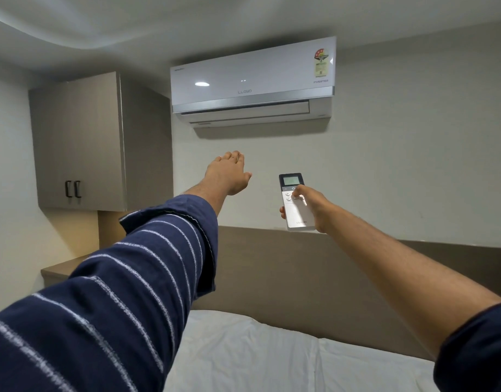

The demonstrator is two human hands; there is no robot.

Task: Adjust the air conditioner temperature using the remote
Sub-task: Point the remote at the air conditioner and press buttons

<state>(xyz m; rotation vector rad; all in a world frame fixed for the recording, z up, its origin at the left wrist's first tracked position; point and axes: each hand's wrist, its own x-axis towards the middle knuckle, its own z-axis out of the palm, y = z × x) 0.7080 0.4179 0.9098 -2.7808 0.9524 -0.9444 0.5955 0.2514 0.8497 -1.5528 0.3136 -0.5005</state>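
Observation:
A white air conditioner (pixel 252 80) hangs high on the wall ahead, its flap slightly open. My right hand (pixel 311 206) holds a white remote (pixel 296 213) upright below the unit, its lit screen at the top facing me. The thumb rests on the buttons just under the screen. My left hand (pixel 229 172) is stretched out toward the space under the air conditioner, palm down, fingers straight and held together, holding nothing. A dark striped sleeve covers my left forearm.
A grey wall cabinet (pixel 79 142) with two black handles hangs at the left, above a small shelf (pixel 59 271). A brown headboard (pixel 286 270) runs along the wall, and a bed with white sheets (pixel 272 357) lies below my arms.

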